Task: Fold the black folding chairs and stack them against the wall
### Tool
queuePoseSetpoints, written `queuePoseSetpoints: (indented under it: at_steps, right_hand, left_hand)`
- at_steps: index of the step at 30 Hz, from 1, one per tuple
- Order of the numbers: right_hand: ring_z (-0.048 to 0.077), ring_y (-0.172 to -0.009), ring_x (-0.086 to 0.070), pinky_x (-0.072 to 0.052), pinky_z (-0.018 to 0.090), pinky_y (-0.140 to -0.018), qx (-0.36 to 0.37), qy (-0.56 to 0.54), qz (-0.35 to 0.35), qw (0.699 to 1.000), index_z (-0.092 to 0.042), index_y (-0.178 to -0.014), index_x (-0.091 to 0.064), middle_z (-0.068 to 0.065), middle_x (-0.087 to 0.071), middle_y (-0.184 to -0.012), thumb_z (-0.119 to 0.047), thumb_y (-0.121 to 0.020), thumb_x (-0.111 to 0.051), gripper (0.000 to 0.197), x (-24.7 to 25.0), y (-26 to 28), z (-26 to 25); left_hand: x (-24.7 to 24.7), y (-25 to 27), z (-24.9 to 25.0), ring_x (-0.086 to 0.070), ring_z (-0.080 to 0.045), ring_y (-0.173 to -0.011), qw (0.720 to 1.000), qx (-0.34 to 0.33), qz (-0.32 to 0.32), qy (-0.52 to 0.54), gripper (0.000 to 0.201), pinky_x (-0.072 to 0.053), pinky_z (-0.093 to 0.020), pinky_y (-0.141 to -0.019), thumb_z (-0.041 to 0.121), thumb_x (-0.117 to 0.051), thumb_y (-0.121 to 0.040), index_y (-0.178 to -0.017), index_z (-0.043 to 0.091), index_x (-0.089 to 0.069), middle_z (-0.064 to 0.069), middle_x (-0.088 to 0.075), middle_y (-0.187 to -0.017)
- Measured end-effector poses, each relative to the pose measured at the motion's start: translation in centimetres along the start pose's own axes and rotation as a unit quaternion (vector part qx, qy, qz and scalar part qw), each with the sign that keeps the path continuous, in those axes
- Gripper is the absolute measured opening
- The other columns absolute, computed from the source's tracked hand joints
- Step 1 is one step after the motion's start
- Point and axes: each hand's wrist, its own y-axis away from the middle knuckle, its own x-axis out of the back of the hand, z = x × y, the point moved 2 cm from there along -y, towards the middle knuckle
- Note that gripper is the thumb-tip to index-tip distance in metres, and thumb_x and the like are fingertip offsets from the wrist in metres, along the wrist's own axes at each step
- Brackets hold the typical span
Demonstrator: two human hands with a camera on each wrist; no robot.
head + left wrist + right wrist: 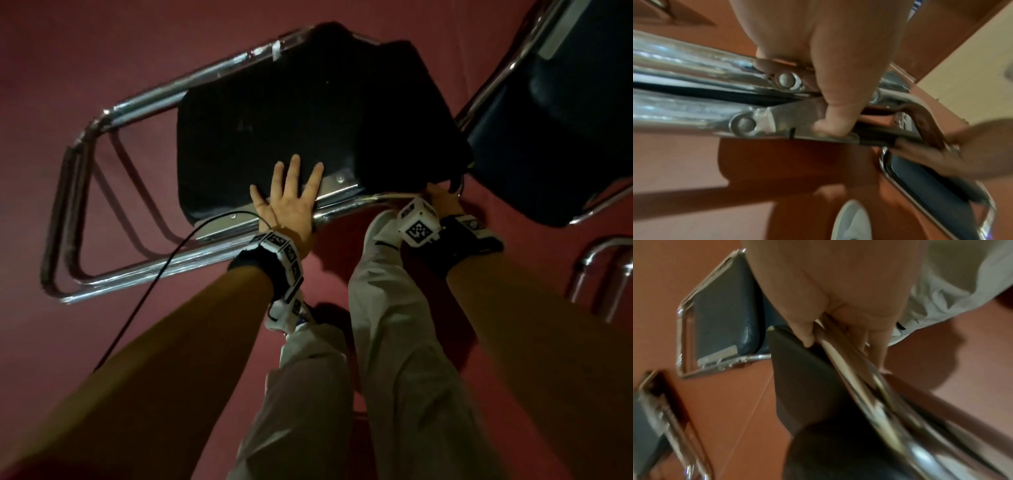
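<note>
A black folding chair (274, 137) with a chrome tube frame (154, 99) is folded flat and held tilted over the red floor. My left hand (291, 198) lies flat on the seat's near edge, fingers straight and spread. In the left wrist view its thumb (838, 105) presses against the riveted metal bracket (760, 120). My right hand (442, 198) grips the chrome tube at the backrest end. In the right wrist view its fingers (838, 305) curl round that tube (869, 394) beside the black backrest (807, 386).
A second dark padded chair (548, 120) stands open close to the right, nearly touching the held one. Part of a third chair's chrome frame (603, 274) shows at the right edge. A black cable (154, 291) hangs from my left wrist. My legs (394, 325) stand just behind.
</note>
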Motion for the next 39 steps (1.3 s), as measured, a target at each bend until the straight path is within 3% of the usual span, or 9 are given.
queuePoseSetpoints:
  at_steps: [2,5,8,11,14,17,25,33,39]
  right_hand:
    - [0.017,-0.068,-0.056,-0.047,0.018,-0.040,0.003,0.031,0.015,0.999,-0.008,-0.126,-0.045,0.007,-0.059,-0.085,-0.023,-0.107,-0.036,0.026,0.7,-0.6,1.6]
    - [0.010,-0.074,-0.051,-0.050,0.020,-0.056,0.034,0.074,0.039,0.996,-0.001,-0.144,-0.037,0.007,-0.057,-0.114,-0.022,-0.106,-0.038,0.043,1.8,-2.2,3.9]
    - [0.006,-0.073,-0.049,-0.049,0.015,-0.054,0.007,0.049,0.024,0.998,-0.003,-0.146,-0.035,-0.003,-0.050,-0.094,-0.022,-0.106,-0.040,0.045,2.6,-4.2,5.9]
    - [0.020,-0.079,-0.060,-0.058,0.028,-0.055,0.002,0.031,0.014,0.999,-0.005,-0.114,-0.059,0.007,-0.059,-0.093,-0.021,-0.104,-0.048,0.022,4.3,-6.1,7.6]
    - [0.030,-0.094,-0.064,-0.055,0.045,-0.090,-0.017,-0.001,0.017,1.000,-0.008,-0.095,-0.058,0.015,-0.063,-0.102,-0.019,-0.101,-0.054,0.013,5.6,-9.1,9.7]
    - [0.028,-0.096,-0.067,-0.050,0.048,-0.100,-0.032,-0.006,0.005,0.999,-0.004,-0.096,-0.059,0.015,-0.071,-0.099,-0.019,-0.100,-0.054,0.017,6.4,-11.5,11.5]
    - [0.022,-0.071,-0.066,-0.052,0.044,-0.095,-0.044,-0.078,-0.010,0.996,-0.001,-0.087,-0.057,0.011,-0.069,-0.062,-0.015,-0.104,-0.046,0.025,7.5,-15.1,14.2]
    - [0.021,-0.056,-0.068,-0.052,0.042,-0.096,-0.027,-0.072,-0.008,0.997,-0.002,-0.092,-0.056,0.011,-0.070,-0.061,-0.014,-0.103,-0.046,0.019,7.9,-17.6,15.4]
    - [0.024,-0.077,-0.069,-0.054,0.045,-0.092,-0.009,-0.018,-0.014,1.000,-0.001,-0.095,-0.059,0.012,-0.073,-0.079,-0.018,-0.103,-0.047,0.022,8.0,-17.6,15.6]
  left_hand:
    - [-2.5,0.0,0.3,0.015,-0.030,-0.153,1.000,-0.002,0.017,-0.012,0.121,-0.006,-0.071,-0.116,0.005,-0.071,-0.084,-0.149,0.044,0.023,0.001,0.024,-0.163]
    - [-5.5,0.0,0.7,0.018,-0.031,-0.152,0.999,-0.010,0.022,-0.030,0.119,-0.008,-0.072,-0.115,-0.008,-0.061,-0.084,-0.151,0.041,0.025,-0.002,0.027,-0.163]
    - [-8.9,-0.4,0.7,0.017,-0.031,-0.152,0.998,-0.013,0.057,-0.036,0.119,-0.008,-0.072,-0.115,-0.011,-0.059,-0.084,-0.151,0.040,0.025,-0.002,0.025,-0.164]
    - [-12.7,-0.8,0.8,0.015,-0.032,-0.153,0.996,-0.013,0.083,-0.041,0.118,-0.007,-0.071,-0.115,-0.012,-0.057,-0.082,-0.152,0.040,0.023,-0.004,0.022,-0.165]
    - [-16.7,-1.4,0.8,0.006,-0.033,-0.154,0.986,-0.009,0.156,-0.049,0.113,-0.008,-0.071,-0.116,-0.010,-0.059,-0.084,-0.155,0.038,0.014,-0.005,0.011,-0.167]
    - [-20.1,-2.2,0.8,-0.011,-0.034,-0.153,0.966,-0.004,0.249,-0.065,0.109,-0.018,-0.071,-0.114,-0.011,-0.061,-0.078,-0.157,0.037,-0.003,-0.007,-0.009,-0.167]
    - [-25.6,-4.1,0.8,-0.024,-0.038,-0.149,0.930,0.016,0.350,-0.108,0.109,-0.026,-0.071,-0.109,-0.008,-0.066,-0.074,-0.158,0.036,-0.013,-0.012,-0.024,-0.163]
    - [-27.4,-5.2,0.7,-0.030,-0.038,-0.147,0.916,0.020,0.386,-0.106,0.101,-0.028,-0.071,-0.109,-0.005,-0.066,-0.076,-0.157,0.035,-0.020,-0.012,-0.031,-0.161]
    - [-27.4,-4.9,0.9,-0.026,-0.039,-0.149,0.934,0.026,0.342,-0.103,0.100,-0.026,-0.072,-0.109,-0.006,-0.063,-0.078,-0.157,0.034,-0.017,-0.013,-0.026,-0.163]
